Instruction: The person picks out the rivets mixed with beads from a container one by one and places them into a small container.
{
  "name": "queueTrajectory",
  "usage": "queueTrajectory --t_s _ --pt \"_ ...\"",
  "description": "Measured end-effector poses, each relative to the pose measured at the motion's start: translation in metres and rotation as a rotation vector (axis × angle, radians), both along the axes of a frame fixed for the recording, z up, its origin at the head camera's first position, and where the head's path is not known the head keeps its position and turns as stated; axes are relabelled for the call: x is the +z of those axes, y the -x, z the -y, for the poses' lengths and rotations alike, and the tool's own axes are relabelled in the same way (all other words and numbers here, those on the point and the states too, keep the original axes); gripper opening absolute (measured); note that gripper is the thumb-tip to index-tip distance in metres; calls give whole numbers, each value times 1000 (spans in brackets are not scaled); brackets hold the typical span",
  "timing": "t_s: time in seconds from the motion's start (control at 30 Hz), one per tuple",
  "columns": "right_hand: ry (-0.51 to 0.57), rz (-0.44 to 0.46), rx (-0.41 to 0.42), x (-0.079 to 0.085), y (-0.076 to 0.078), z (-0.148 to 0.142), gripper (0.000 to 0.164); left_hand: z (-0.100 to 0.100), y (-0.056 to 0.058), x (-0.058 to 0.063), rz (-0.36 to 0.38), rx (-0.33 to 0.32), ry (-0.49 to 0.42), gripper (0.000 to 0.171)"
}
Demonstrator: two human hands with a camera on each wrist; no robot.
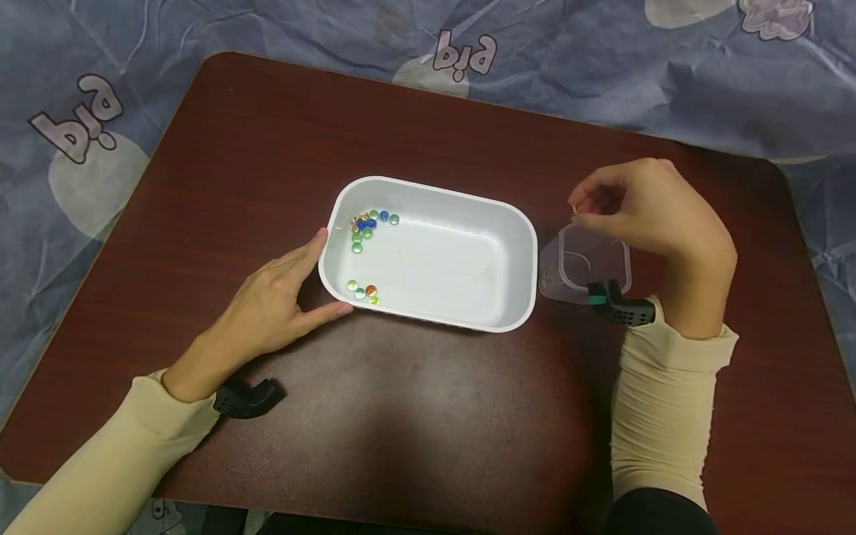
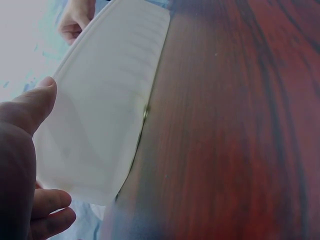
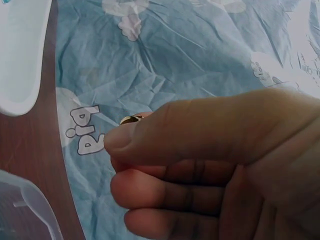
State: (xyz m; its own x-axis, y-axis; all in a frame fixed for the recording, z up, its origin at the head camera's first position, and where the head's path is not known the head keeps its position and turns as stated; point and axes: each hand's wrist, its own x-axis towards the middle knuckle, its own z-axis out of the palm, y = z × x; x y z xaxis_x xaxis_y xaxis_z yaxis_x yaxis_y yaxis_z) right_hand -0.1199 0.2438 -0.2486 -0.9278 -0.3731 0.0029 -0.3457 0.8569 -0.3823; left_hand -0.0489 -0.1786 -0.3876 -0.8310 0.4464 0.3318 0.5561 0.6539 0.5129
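Observation:
My left hand (image 1: 267,301) rests at the left end of a white tub (image 1: 455,260), fingers extended along its end and thumb on the near rim. In the left wrist view, the thumb lies against the tub's outer wall (image 2: 95,100). My right hand (image 1: 652,212) pinches a small gold-coloured piece (image 1: 574,209) between thumb and index finger, above a clear plastic container (image 1: 551,279). The right wrist view shows only a shiny rounded bit of that gold piece (image 3: 131,120) past the thumb. Green and blue glass marbles (image 1: 367,233) lie inside the tub with small gold pieces (image 1: 355,227).
More marbles (image 1: 371,290), some orange and yellow, sit by the tub's near left corner. The container stands close to the tub's right end on a dark brown table (image 1: 414,416). Patterned blue-grey cloth (image 1: 301,37) surrounds the table.

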Motion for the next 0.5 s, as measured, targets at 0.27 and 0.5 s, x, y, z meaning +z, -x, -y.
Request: queueTrajectory --t_s 0.27,0.5 --pt "1 31 -45 3 -3 -14 12 -1 0 0 -7 0 -7 98" --pt "4 62 -93 8 -7 -24 12 -1 0 0 -21 -6 -20 100"
